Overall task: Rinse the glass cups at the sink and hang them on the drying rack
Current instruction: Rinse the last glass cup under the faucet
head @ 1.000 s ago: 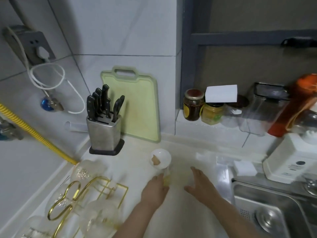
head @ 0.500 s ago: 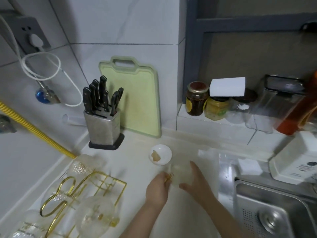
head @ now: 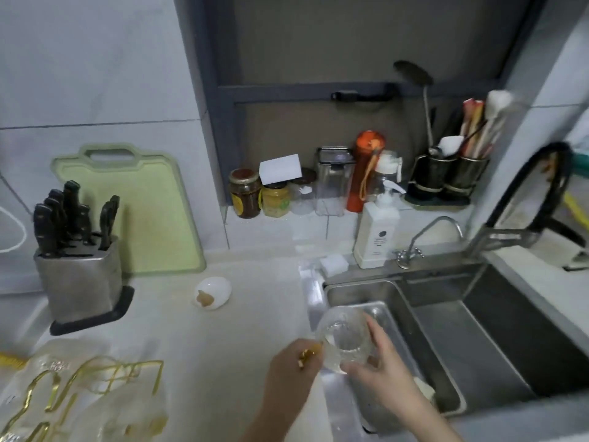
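A clear glass cup (head: 342, 334) with a gold handle hangs over the left rim of the steel sink (head: 446, 330). My left hand (head: 291, 366) pinches the gold handle. My right hand (head: 379, 365) curls round the cup's right side and underside. The gold wire drying rack (head: 92, 381) stands at the lower left of the counter, with several upturned glass cups (head: 127, 416) hanging on it, blurred. A thin chrome faucet (head: 427, 234) and a larger black faucet (head: 535, 193) rise behind the sink.
A knife block (head: 78, 272) and a green cutting board (head: 149, 212) stand at the back left. A small white dish (head: 213, 292) lies on the counter. Jars, an orange bottle, a soap dispenser (head: 377, 234) and a utensil holder (head: 446, 177) line the ledge behind the sink.
Both hands have lifted the cup off the counter and carried it right, over the sink's edge. The view has swung right, and the sink and faucets now show.
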